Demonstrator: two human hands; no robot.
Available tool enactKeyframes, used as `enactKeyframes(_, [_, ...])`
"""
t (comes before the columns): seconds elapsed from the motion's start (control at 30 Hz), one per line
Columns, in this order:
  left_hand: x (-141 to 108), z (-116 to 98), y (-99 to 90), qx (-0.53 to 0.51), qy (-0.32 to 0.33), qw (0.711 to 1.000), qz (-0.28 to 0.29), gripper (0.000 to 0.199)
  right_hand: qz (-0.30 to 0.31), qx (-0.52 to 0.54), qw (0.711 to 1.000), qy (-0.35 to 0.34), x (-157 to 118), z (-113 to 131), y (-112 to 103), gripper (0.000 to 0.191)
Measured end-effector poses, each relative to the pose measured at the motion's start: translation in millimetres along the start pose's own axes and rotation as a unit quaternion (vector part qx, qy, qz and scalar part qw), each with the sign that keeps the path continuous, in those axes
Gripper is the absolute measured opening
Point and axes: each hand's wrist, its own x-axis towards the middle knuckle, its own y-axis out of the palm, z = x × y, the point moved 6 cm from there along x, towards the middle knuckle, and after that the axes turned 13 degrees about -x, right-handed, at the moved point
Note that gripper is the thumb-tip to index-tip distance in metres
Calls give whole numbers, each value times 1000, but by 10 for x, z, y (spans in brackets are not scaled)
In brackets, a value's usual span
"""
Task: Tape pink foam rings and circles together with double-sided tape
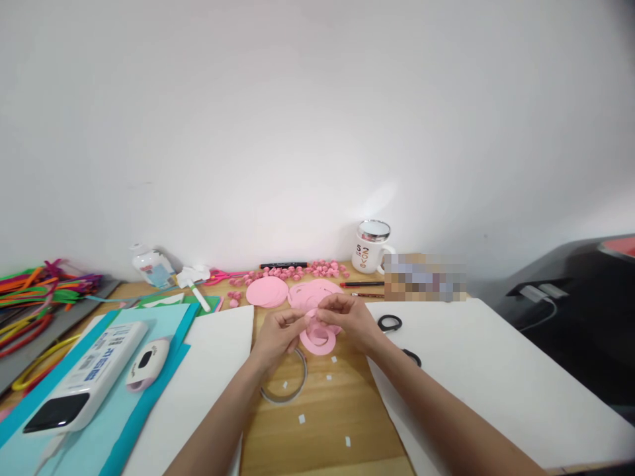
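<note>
Both hands meet over the middle of the wooden table [325, 410]. My left hand [280, 336] and my right hand [344, 318] pinch a pink paper piece [313, 317] between their fingertips; its exact shape is partly hidden by the fingers. Just below the fingers shows a pink paper ring [320, 342]. Behind the hands lie overlapping pink paper shapes [315, 291], with a stack of pink paper circles [266, 291] to their left. A roll of tape [304, 377] rests on its side near my left wrist. Small white bits [301, 419] are scattered on the wood.
White sheets [446, 370] flank the wood, with black-handled scissors [389, 323] at right. A white mug [372, 248], pink balls [325, 268] and a black marker [284, 265] stand or lie toward the wall. At left are a white device [86, 377] and colourful pipe cleaners [44, 291].
</note>
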Motion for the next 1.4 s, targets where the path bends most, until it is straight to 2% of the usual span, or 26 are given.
enactKeyframes(0.2, [-19,-50,31,8,7,1000,4,28,-27,-25,999,3,-1,-4,-31,25])
enactKeyframes(0.37, [-10,-53,12,2,13,1000,-8,26,10,-7,1000,0,24,-52,-10,31])
enactKeyframes(0.67, [0,6,4,-3,9,1000,8,24,-5,-5,1000,-11,-1,28,0,26])
enactKeyframes(0.83, [-13,-27,24,6,9,1000,6,27,-11,-19,1000,-6,6,-2,-12,27])
enactKeyframes(1.0, [-26,-80,40,7,14,1000,-9,27,12,-11,1000,-5,10,-18,8,25])
enactKeyframes(1.17, [-37,-88,84,12,-1,1000,9,27,23,1,1000,-15,4,13,20,25])
enactKeyframes(1.4, [-10,-10,58,-17,-16,999,24,26,7,-27,999,-23,-2,27,17,24])
